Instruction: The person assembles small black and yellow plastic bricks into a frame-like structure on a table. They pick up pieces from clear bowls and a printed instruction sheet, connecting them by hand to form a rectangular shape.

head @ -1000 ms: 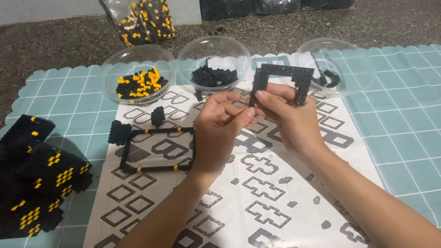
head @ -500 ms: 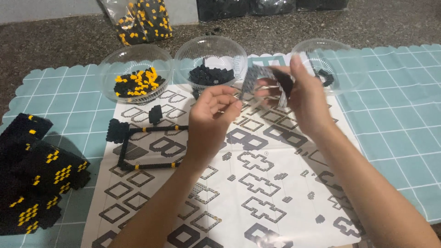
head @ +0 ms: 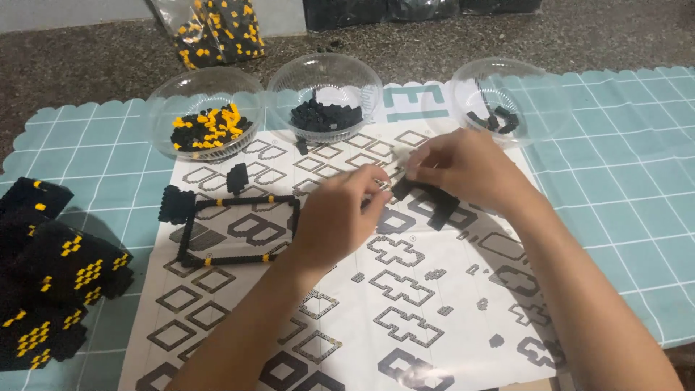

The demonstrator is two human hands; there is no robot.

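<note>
My right hand (head: pixel 463 170) grips a flat black square frame of small blocks (head: pixel 428 200) and holds it low over the printed instruction sheet (head: pixel 405 289). The fingertips of my left hand (head: pixel 337 221) pinch the same frame at its left edge; most of the frame is hidden under my fingers. A larger black rectangular frame with yellow studs (head: pixel 239 232) lies on the sheet just left of my left hand, with two small black block clusters (head: pixel 177 204) beside it.
Three clear bowls stand at the back: one with yellow and black pieces (head: pixel 206 108), one with black pieces (head: pixel 326 94), one nearly empty (head: pixel 507 101). A black and yellow built model (head: pixel 51 275) sits at the left edge on the teal mat (head: pixel 615 181). A bag of pieces (head: pixel 217 29) lies behind.
Both hands brought the black square frame down from in front of the bowls to just above the sheet, and it now lies flatter and more covered by my fingers.
</note>
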